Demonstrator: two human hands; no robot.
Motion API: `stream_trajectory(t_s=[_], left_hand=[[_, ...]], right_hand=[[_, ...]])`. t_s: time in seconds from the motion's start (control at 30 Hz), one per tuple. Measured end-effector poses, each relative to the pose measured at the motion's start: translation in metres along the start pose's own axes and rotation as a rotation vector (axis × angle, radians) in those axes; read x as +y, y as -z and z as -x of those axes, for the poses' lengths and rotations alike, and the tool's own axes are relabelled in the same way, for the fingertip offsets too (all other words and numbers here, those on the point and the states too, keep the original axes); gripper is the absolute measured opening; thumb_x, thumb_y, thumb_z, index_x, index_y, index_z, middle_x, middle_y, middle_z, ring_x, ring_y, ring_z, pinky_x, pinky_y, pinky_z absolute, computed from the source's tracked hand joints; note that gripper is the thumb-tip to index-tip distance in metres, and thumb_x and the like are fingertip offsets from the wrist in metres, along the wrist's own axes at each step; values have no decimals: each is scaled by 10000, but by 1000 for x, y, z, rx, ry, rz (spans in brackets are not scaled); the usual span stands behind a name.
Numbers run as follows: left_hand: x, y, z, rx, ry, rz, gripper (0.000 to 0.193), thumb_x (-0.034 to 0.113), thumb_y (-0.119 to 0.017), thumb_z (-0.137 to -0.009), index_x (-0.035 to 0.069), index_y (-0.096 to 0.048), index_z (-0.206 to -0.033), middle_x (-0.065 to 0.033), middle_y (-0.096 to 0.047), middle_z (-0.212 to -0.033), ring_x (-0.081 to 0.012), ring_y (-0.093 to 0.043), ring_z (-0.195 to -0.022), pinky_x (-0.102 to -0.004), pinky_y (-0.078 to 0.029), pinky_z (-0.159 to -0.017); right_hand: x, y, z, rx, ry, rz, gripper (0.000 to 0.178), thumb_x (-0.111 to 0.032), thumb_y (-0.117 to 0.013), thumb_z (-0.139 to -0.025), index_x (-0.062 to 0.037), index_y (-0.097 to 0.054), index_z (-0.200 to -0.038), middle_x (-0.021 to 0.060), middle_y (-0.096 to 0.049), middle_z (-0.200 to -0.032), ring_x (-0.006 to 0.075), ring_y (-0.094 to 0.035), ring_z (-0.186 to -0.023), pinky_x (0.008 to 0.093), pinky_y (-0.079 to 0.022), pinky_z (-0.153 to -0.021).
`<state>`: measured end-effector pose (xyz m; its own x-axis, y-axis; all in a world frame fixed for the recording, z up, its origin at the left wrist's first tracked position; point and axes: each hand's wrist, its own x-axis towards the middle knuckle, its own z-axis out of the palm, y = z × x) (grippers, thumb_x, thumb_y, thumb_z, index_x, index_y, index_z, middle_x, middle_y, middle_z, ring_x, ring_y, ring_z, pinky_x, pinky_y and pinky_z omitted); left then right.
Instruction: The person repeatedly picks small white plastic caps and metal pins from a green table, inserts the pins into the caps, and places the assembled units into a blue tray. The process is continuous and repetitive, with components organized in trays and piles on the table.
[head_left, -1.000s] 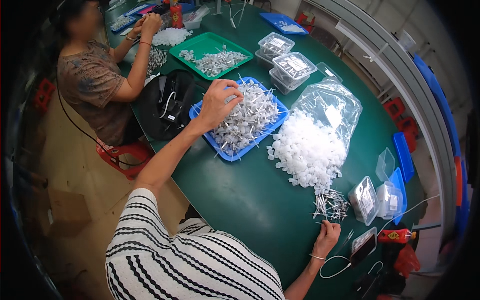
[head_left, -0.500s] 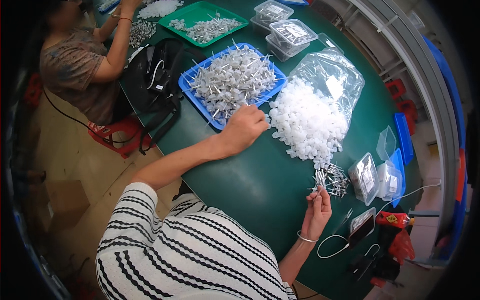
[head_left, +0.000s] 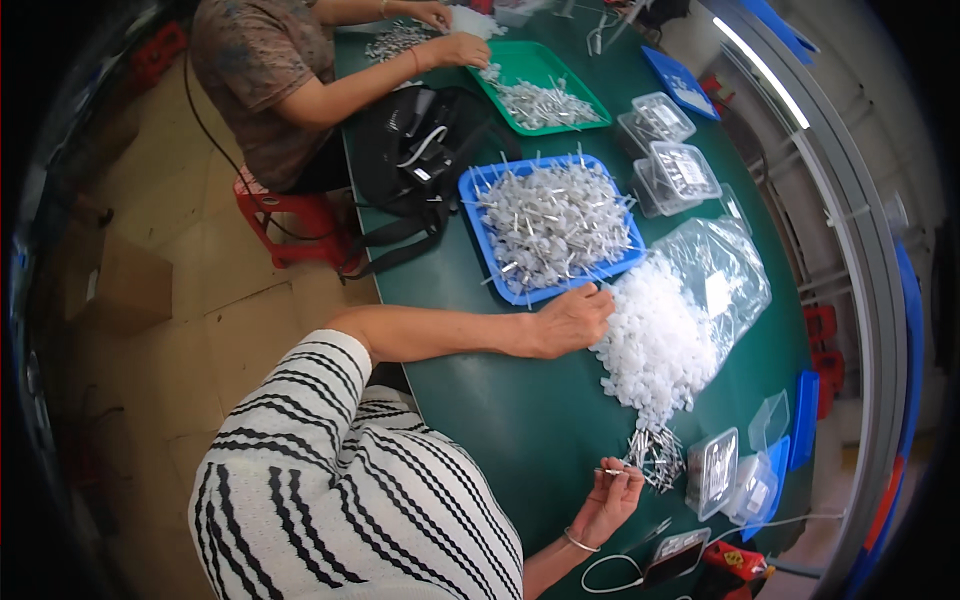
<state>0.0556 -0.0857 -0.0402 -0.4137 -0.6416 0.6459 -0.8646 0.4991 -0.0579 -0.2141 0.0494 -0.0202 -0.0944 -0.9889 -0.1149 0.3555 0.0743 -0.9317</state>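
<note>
Landmark: pile of white plastic caps [head_left: 660, 350], on a dark green table [head_left: 450, 390].

Item: left hand [head_left: 572, 322], at the pile's left edge, back upward, fingers bent inward, tips close together; contents, if any, impossible to tell.

Item: right hand [head_left: 606, 503], on the pile's near side, thumb and fingers pinched together; in hold, one thin metal pin [head_left: 612, 470], crosswise at the fingertips.

Item: loose metal pins [head_left: 657, 460], one small heap at the pile's near end, just beside the right fingertips.

Item: blue tray [head_left: 480, 236], just left of the pile and farther out, heaped with capped pins [head_left: 555, 220].

Item: clear plastic bag [head_left: 745, 285], against the pile's far right side.

Item: green tray [head_left: 530, 65], well beyond the pile, to its left, with similar pieces; co-worker's hand [head_left: 462, 50] near its left edge.

Item: black backpack [head_left: 430, 150], well left of the pile and farther out.

Item: clear tub [head_left: 712, 472], right of the pile, on its near side.
</note>
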Motion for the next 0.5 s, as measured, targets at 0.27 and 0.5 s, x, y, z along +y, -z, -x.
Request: stream_trajectory(t_s=[0.27,0.5], left_hand=[[29,36,15,72,49,471,104,99,-630,-744,65,-543,-789,-44,-542,-784,-231,-539,-802,-354,-439,-675],[62,10,49,-118,55,767,155,114,-698,-715,64,-564,-774,-59,-564,-780,-240,-552,-832,-363,-477,-676]], right_hand=[[7,1,-9,-14,77,-95,115,-117,-567,-957,-55,-504,-1030,68,-588,-908,80,-515,-711,176,-438,-610],[13,4,-16,-89,0,-321,225,-88,-523,-974,-16,-489,-1184,104,-565,-1005,122,-518,-785,221,-485,-700]])
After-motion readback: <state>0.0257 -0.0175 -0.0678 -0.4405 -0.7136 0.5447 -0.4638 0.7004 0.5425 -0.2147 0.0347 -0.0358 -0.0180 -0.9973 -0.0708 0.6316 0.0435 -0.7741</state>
